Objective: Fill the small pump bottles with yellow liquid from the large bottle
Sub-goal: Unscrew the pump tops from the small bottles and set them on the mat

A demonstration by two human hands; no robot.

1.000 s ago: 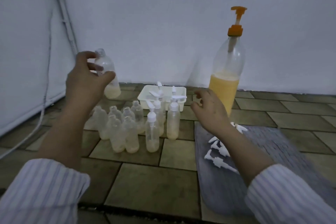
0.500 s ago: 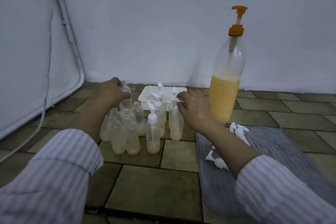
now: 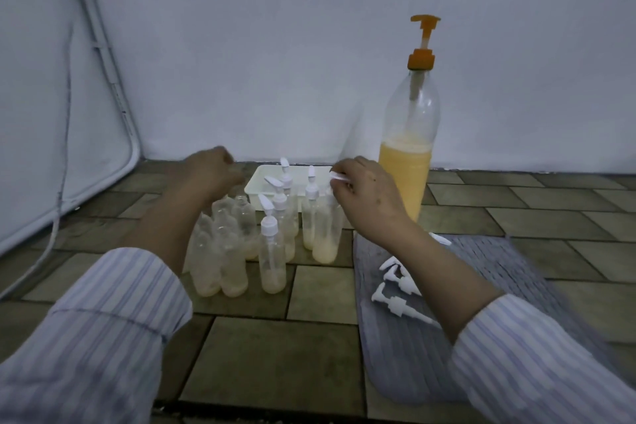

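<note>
The large bottle, half full of yellow liquid and topped by an orange pump, stands at the back right against the wall. Several small open bottles with a little yellow liquid cluster at centre left. My left hand is curled just above the back of that cluster; I cannot tell if it holds a bottle. Several capped small bottles stand beside them. My right hand pinches a white pump cap on top of a small bottle.
A white tray sits behind the small bottles. A grey mat on the tiled floor at right carries several loose white pump caps. A white panel and a cable run along the left.
My left hand lowered the open bottle it held up into the back of the cluster. My right hand moved from above the mat to the top of a small bottle with a pump cap.
</note>
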